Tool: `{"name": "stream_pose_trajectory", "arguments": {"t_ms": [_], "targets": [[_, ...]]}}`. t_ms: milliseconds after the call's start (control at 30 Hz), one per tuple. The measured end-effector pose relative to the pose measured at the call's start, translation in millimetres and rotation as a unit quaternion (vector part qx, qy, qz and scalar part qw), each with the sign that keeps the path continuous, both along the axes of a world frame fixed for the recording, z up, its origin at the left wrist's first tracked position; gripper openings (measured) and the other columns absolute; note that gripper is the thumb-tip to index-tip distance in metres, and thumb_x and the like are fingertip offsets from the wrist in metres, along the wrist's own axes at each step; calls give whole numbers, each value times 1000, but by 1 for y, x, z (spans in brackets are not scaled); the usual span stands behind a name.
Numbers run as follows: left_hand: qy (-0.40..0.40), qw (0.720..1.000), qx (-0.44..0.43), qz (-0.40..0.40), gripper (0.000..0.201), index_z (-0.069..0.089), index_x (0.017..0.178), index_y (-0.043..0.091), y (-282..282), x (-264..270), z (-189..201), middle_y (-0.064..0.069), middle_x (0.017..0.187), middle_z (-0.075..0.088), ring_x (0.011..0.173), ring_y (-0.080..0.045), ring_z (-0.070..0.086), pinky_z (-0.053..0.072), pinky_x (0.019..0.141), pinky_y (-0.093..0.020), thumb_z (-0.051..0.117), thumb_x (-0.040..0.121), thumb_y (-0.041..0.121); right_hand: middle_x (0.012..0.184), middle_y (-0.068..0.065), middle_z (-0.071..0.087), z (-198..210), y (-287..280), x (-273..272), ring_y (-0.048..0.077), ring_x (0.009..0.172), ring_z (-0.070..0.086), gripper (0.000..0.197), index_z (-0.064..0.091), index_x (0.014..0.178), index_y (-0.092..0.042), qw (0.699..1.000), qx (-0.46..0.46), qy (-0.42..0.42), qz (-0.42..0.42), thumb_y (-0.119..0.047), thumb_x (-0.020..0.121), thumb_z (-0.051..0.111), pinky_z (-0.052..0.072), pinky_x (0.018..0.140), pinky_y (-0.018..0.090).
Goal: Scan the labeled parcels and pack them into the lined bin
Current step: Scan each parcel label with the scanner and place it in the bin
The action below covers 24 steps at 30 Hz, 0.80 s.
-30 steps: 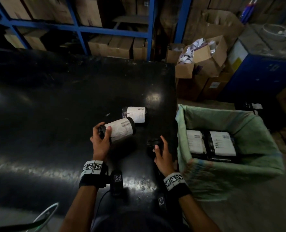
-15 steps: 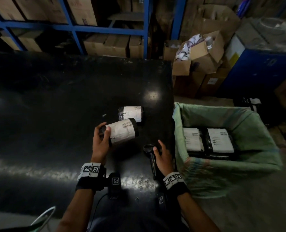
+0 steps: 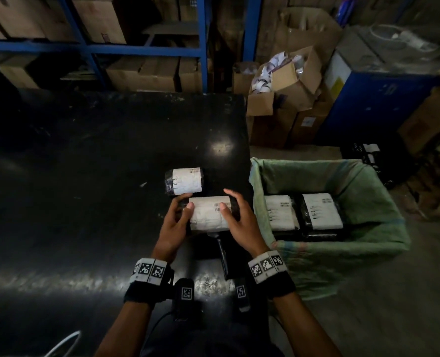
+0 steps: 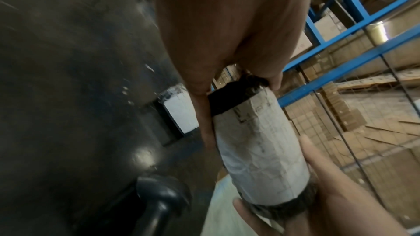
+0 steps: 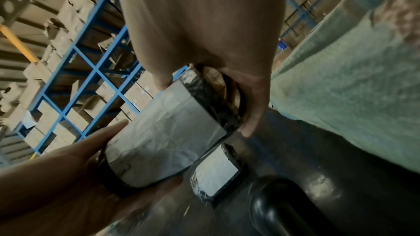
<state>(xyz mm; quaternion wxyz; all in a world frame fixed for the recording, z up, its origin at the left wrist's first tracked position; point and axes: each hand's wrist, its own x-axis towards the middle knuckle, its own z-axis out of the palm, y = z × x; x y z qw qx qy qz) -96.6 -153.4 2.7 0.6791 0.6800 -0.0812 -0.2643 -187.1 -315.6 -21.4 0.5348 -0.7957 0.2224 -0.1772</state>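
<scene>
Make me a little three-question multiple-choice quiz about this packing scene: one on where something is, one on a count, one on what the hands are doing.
1. Where does the scanner lie?
A. On the black table, below the held parcel
B. Inside the bin
C. On the blue shelf

2. How many parcels lie in the lined bin?
A. None
B. Two
C. Five

3. How is the held parcel gripped?
A. By the left hand alone
B. By no hand
C. By both hands, one at each end

Answers: 1 A, its dark handle shows on the tabletop between the wrists. 2 B, two white labels lie side by side. 3 C, left hand and right hand clasp opposite ends.
</scene>
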Motion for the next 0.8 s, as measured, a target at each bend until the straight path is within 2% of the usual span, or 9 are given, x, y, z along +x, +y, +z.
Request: {"name": "stream_pose_trajectory", "arguments": {"t_ms": [133,167,233,300,400,500,633,733,800], "targets": [[-3,1000,-20,-18,28,56,135,23,-16,-7,6,-2,115,63,100,-15,66,64,72,-34,51,107,23,124,-2,59,9,-12,-13,7,112,58,39,51,129,-40,999,-17,-7,-29,-53,91,54,49,100,34],[-9,999,-23,-22,27,56,134,25,-22,-9,6,-1,117,63,103,-16,65,64,76,-37,51,108,23,123,-3,59,13,-16,-17,7,112,58,38,52,128,-39,999,-23,-7,-33,-51,92,54,49,100,32],[-32,999,-27,-34,24,58,131,32,-36,-11,5,-1,123,62,112,-20,63,61,92,-49,51,108,29,124,-5,60,19,-28,-24,5,113,57,36,54,126,-37,999,-25,-15,-43,-48,92,56,48,100,28],[-75,996,-16,-53,30,56,134,35,-54,-13,3,-3,132,59,120,-20,60,54,104,-53,50,105,40,124,-6,60,27,-44,-31,3,114,57,34,56,125,-34,998,-28,-25,-51,-44,93,58,47,100,24],[-106,990,-1,-91,46,47,148,28,-83,-17,-1,-2,143,55,129,-14,55,47,114,-46,45,104,45,121,-5,63,38,-79,-42,5,111,60,31,58,124,-31,997,-48,-25,-55,-40,94,60,48,95,23],[-126,984,35,-121,66,41,155,30,-113,-20,-10,1,156,48,145,-15,44,35,123,-42,40,97,62,118,-3,65,50,-123,-52,6,108,61,28,59,121,-32,997,-44,8,-56,-39,95,60,50,90,21],[-208,962,125,-127,61,39,156,15,-153,-30,-29,-8,158,45,151,-25,35,23,126,-34,40,103,43,116,-4,66,56,-183,-55,4,102,63,28,59,121,-28,997,-3,48,-66,-39,95,60,53,87,24],[-250,928,207,-183,72,25,161,8,-178,-42,-49,-16,169,23,160,-31,9,3,127,-28,38,103,49,116,2,67,42,-226,-42,10,101,65,28,60,120,-22,995,16,79,-66,-33,95,62,54,91,33],[-279,904,250,-205,74,13,163,6,-191,-50,-62,-18,172,4,161,-31,-6,-1,130,-34,35,105,47,117,7,66,24,-249,-31,20,106,65,27,60,119,-19,992,15,111,-55,-30,94,63,53,97,41]]}}
